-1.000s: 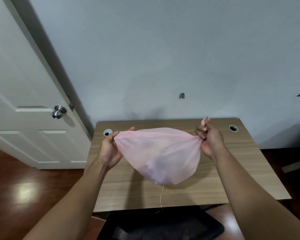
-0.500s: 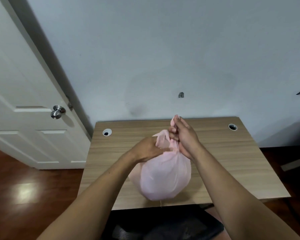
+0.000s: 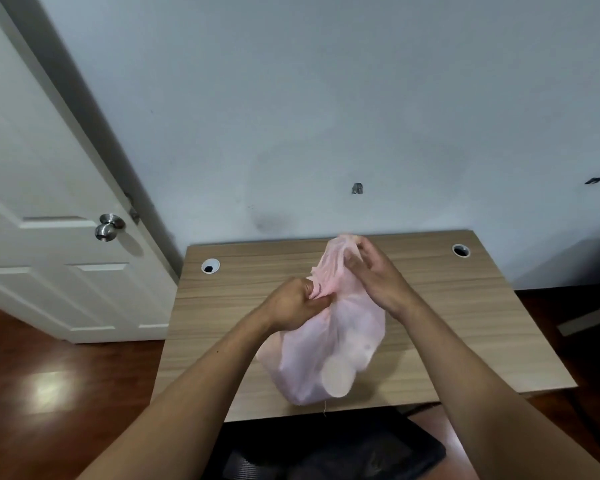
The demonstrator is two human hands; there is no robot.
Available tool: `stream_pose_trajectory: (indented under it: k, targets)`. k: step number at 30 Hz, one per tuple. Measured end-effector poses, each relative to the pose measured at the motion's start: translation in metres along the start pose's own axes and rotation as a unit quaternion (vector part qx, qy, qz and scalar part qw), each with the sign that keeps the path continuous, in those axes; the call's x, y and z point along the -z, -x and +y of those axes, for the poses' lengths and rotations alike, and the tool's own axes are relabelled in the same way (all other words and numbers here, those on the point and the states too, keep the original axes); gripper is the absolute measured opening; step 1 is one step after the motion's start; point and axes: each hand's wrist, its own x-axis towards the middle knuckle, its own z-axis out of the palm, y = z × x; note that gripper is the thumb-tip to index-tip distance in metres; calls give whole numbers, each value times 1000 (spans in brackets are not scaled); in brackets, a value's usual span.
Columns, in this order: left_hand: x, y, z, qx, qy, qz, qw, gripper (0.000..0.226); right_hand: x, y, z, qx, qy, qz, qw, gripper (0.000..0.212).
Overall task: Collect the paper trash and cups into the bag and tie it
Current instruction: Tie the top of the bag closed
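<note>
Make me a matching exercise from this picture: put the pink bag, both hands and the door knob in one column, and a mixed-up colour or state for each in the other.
Column one:
1. pink bag
2. left hand
3. right hand
4. door knob

Column two:
A. silvery metal
B. holds the bag's top end
C. translucent and bulging with contents
D. pinches the bag's gathered neck lower down

Pairs: 1-C, 2-D, 3-B, 4-A
</note>
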Motion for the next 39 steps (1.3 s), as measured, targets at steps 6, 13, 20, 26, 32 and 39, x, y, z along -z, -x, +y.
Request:
stream_pose_trajectory:
  k: [6,13,20,26,32,39]
  targets:
    - [5,-2,6,-8,1,-33,999,43,-9,9,20,-26,70,-172,982,90]
    - [20,7,1,101,95,20,990,57,2,26,19,-15,-20,-137,990,116]
    - [14,10,17,55,74,-55,994,47,-22,15,-10,2,96,-81,992,41]
    - [21,15,15,77,275,-5,958,15,-36,-9,-19,-87,-304,128,940,64]
    - [20,17,-5,33,460,0,887,39,-30,-6,-18,-71,-152,86,982,46]
    - [44,3,-4,38,701,136,699,50,-23,16,-21,-28,216,-75,973,46]
